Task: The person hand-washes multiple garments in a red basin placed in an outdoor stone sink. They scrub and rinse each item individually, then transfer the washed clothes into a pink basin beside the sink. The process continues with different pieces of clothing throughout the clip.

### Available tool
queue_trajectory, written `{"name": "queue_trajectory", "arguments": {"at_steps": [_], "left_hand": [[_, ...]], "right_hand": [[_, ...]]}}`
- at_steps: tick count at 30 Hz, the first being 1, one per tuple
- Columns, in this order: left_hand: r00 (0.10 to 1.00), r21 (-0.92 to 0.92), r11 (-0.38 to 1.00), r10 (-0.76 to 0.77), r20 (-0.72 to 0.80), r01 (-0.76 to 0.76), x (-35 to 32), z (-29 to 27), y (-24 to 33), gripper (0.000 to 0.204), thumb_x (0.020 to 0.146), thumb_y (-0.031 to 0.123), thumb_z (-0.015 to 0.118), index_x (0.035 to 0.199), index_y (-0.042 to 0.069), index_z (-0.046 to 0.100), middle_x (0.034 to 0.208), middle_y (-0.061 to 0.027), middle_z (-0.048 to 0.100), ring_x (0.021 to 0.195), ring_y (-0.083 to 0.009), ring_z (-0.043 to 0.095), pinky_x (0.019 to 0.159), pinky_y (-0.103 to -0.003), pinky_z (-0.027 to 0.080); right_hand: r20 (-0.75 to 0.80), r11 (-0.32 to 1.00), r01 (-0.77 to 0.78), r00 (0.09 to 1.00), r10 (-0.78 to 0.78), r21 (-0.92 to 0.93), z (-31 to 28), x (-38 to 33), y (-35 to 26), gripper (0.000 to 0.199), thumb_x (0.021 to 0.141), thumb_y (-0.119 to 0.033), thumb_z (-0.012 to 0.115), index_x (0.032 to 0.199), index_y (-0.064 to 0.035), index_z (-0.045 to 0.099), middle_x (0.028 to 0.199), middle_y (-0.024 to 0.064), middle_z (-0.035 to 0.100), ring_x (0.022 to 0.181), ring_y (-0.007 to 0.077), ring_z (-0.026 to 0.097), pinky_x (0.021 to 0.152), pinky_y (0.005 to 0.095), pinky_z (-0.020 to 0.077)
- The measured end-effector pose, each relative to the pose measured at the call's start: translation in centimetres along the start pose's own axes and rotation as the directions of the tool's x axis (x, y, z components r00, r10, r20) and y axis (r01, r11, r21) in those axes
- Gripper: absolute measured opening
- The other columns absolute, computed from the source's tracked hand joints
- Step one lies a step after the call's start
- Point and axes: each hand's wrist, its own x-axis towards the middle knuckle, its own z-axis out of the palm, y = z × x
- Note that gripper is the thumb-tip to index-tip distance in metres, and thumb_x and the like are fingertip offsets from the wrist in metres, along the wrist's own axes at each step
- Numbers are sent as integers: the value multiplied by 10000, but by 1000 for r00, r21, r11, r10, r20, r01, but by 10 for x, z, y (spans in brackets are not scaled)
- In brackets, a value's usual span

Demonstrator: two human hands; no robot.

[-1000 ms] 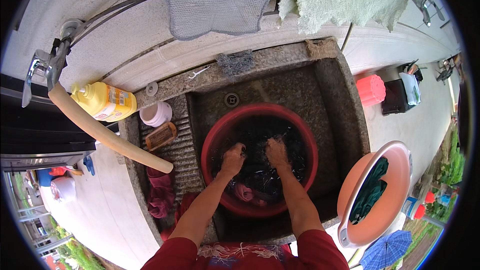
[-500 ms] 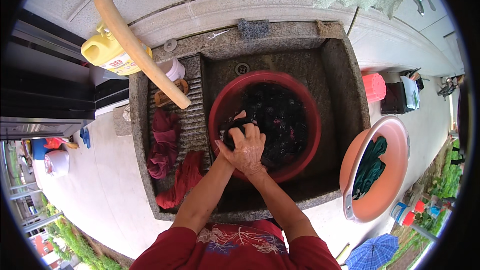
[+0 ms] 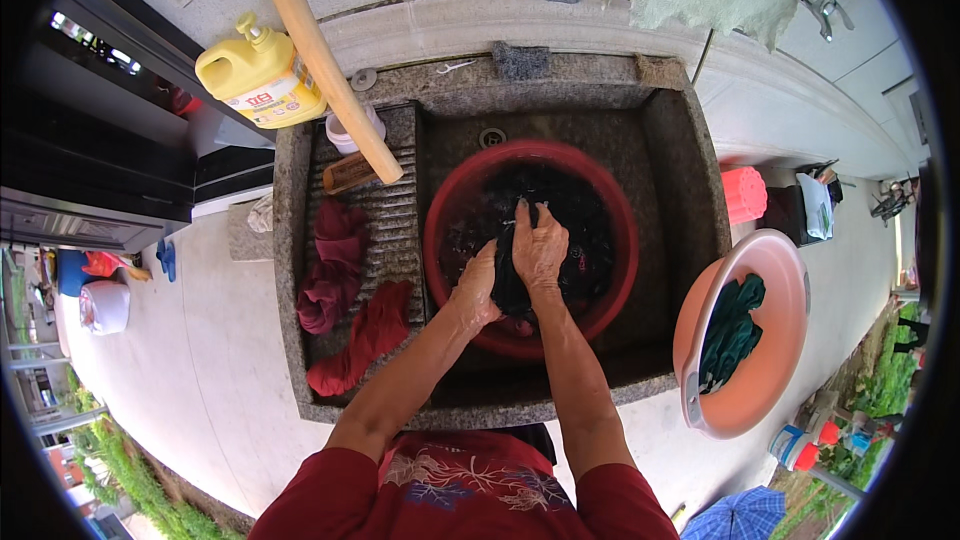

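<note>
- Left hand [image 3: 476,290] and right hand [image 3: 541,252]: grip clasping dark cloth [image 3: 512,275] between them;
- probably soft, slippery, heavy with water;
- best held by both bunched sides

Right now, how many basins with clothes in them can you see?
2: the red basin inside the stone sink, and the peach basin to the sink's right. Others could be hidden.

The basin [image 3: 631,240] is red, the held cloth [image 3: 513,275] black, the tub [image 3: 785,340] peach, its garment [image 3: 735,325] dark green, the jug [image 3: 262,75] yellow, the hose [image 3: 325,60] tan; white and blue branches pattern the red shirt [image 3: 480,485]; the umbrella [image 3: 737,517] is blue-checked.
</note>
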Motion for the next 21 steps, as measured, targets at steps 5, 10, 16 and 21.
{"name": "queue_trajectory", "arguments": {"at_steps": [5,10,16,21], "left_hand": [[952,-190,963,230,201,-193,42,-59,-7,413,931,384,414,1214,92,487,1154,-68,549,1051,-219,538,852,-386,480],[991,35,999,-9,-132,14,9,-4,-3,339,931,287,465,1201,91,526,1061,-62,604,970,-179,585,849,-330,488],[769,448,743,617,-171,-497,46,-22,37,253,838,254,644,920,87,473,746,44,417,672,-27,418,595,-194,366],[743,987,56,665,77,-152,115,-68,-16,315,805,191,622,1035,17,496,1087,-211,530,1022,-418,513,830,-460,431]], "right_hand": [[112,937,348,930,-350,42,-3,-47,-37,261,813,-238,582,655,-36,533,582,185,562,546,383,571,515,433,466],[90,990,67,994,-56,-122,-2,2,16,339,867,-277,533,629,-36,515,624,207,579,584,401,578,512,453,450],[-21,929,-279,959,282,-242,-11,56,92,338,864,-380,535,1008,-79,591,1027,176,548,876,376,574,687,471,468],[140,768,212,977,-159,-604,58,-3,137,386,761,-272,637,1108,-143,525,1194,143,441,1047,364,456,741,500,441]]}}
